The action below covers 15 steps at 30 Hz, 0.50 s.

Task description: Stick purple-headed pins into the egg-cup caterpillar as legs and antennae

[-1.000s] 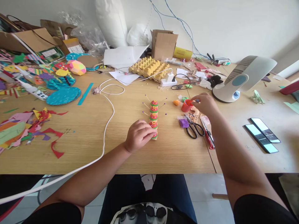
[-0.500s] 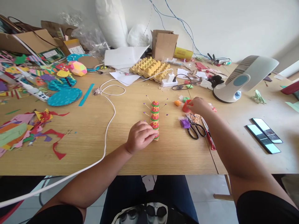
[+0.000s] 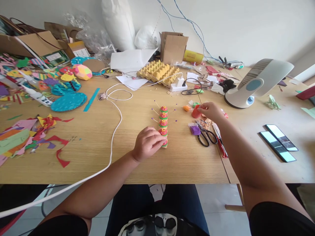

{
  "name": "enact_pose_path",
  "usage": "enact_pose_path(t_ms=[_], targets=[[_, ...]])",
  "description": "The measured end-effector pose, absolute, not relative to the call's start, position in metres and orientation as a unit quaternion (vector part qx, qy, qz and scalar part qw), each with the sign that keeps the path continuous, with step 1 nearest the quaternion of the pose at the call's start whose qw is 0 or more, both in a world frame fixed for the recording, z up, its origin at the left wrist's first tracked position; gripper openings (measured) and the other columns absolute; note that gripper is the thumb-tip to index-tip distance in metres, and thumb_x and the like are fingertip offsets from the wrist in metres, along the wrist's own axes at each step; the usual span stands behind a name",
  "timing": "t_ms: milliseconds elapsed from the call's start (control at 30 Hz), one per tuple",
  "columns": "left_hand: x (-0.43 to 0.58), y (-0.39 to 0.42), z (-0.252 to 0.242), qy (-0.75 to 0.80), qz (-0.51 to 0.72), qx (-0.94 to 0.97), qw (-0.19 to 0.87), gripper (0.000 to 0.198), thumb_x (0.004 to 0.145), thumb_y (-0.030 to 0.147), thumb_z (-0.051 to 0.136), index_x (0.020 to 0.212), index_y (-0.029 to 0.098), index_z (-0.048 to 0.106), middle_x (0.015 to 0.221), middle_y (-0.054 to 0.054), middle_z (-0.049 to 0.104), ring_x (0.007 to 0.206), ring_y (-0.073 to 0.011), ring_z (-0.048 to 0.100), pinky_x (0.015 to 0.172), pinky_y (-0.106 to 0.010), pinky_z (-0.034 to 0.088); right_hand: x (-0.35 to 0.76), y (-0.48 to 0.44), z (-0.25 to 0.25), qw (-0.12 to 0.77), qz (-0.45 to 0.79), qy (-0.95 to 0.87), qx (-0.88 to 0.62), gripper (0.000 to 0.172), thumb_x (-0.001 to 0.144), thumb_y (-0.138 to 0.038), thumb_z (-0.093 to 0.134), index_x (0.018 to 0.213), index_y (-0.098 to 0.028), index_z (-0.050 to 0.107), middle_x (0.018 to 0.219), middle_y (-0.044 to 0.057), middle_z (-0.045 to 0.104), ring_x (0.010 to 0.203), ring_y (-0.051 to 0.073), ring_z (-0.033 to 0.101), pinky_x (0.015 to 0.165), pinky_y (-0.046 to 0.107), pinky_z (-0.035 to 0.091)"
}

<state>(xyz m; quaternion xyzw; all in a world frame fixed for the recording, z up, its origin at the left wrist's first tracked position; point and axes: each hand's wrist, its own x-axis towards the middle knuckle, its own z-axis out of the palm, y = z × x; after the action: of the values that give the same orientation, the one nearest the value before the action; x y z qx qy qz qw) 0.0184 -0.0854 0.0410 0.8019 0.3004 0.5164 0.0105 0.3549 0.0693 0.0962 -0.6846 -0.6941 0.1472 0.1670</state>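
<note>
A craft caterpillar made of red, green and yellow segments with purple-tipped pins lies on the wooden table. My left hand is closed on its near end, fingers pinching the last segment. My right hand reaches to the right of it, fingers closed around a small red cup. An orange lump and a green bit sit just left of the cup.
Black scissors, a red cutter and a purple lump lie below my right hand. A white fan stands at right, two mirror strips beside it. White cable, egg tray, paper scraps at left.
My right hand has dropped lower and slightly left, closing on the red cup on the table. My left hand has stayed on the caterpillar's near end.
</note>
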Motion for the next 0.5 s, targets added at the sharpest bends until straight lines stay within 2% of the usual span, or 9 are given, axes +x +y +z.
enact_pose_path(t_ms=[100, 233, 400, 500], targets=[[0.018, -0.085, 0.041, 0.302, 0.517, 0.801, 0.013, 0.021, 0.081, 0.013, 0.076, 0.099, 0.024, 0.071, 0.086, -0.001, 0.07, 0.084, -0.0167, 0.061, 0.085, -0.036, 0.054, 0.358, 0.072, 0.099, 0.18, 0.177, -0.661, -0.707, 0.032, 0.083, -0.044, 0.064, 0.095, -0.017, 0.077, 0.071, 0.004, 0.068, 0.062, 0.015, 0.055, 0.06, 0.028, 0.042], [0.018, -0.085, 0.041, 0.302, 0.518, 0.8, 0.015, 0.021, 0.081, 0.013, 0.076, 0.099, 0.024, 0.071, 0.086, -0.001, 0.07, 0.085, -0.0166, 0.06, 0.082, -0.034, 0.054, 0.367, 0.085, 0.1, 0.149, 0.193, -0.671, -0.7, 0.032, 0.084, -0.028, 0.059, 0.109, -0.02, 0.077, 0.088, 0.005, 0.074, 0.07, 0.015, 0.06, 0.068, 0.028, 0.046], [0.018, -0.085, 0.04, 0.297, 0.519, 0.801, 0.018, 0.022, 0.081, 0.013, 0.076, 0.099, 0.024, 0.071, 0.086, -0.001, 0.07, 0.086, -0.0166, 0.06, 0.082, -0.034, 0.054, 0.366, 0.105, 0.106, 0.01, 0.064, -0.728, -0.683, 0.033, 0.081, -0.027, 0.061, 0.109, -0.024, 0.079, 0.11, 0.01, 0.07, 0.096, 0.024, 0.062, 0.078, 0.032, 0.047], [0.018, -0.084, 0.04, 0.3, 0.517, 0.802, 0.018, 0.021, 0.081, 0.013, 0.075, 0.099, 0.024, 0.071, 0.085, -0.001, 0.07, 0.085, -0.0165, 0.06, 0.083, -0.034, 0.054, 0.353, 0.113, 0.114, -0.097, 0.041, -0.742, -0.662, 0.034, 0.082, -0.027, 0.065, 0.113, -0.023, 0.077, 0.111, 0.012, 0.069, 0.104, 0.028, 0.06, 0.082, 0.035, 0.047]])
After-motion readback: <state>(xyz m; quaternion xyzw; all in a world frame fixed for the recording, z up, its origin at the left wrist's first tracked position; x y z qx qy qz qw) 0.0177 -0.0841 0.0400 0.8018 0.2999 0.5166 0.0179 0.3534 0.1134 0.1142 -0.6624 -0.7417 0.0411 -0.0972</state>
